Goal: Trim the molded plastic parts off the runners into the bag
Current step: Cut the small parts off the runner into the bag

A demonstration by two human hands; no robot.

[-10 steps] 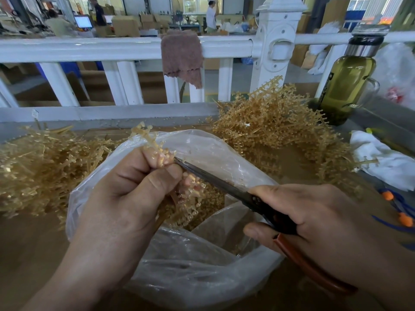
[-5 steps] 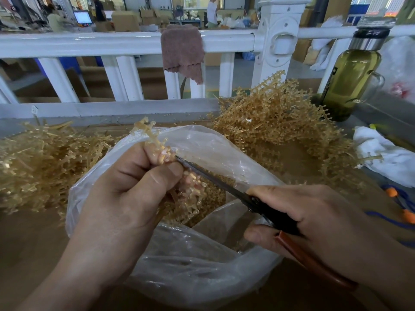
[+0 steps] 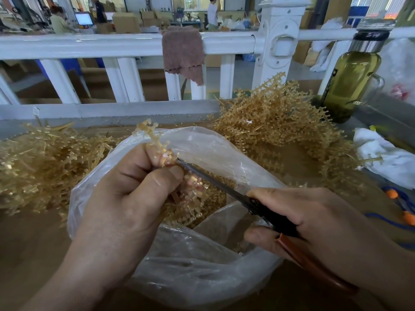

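Currently underway: the left hand is pinching a runner over the open bag, with parts dangling below its fingers.
Cutting: the right hand is gripping the scissors, whose blades are reaching in beside the left thumb.
Done: loose parts are gathering inside the bag.
Left: a big tangled pile is waiting on the table; whether the other pile is stripped, I cannot tell.
Progress: probably midway at best.
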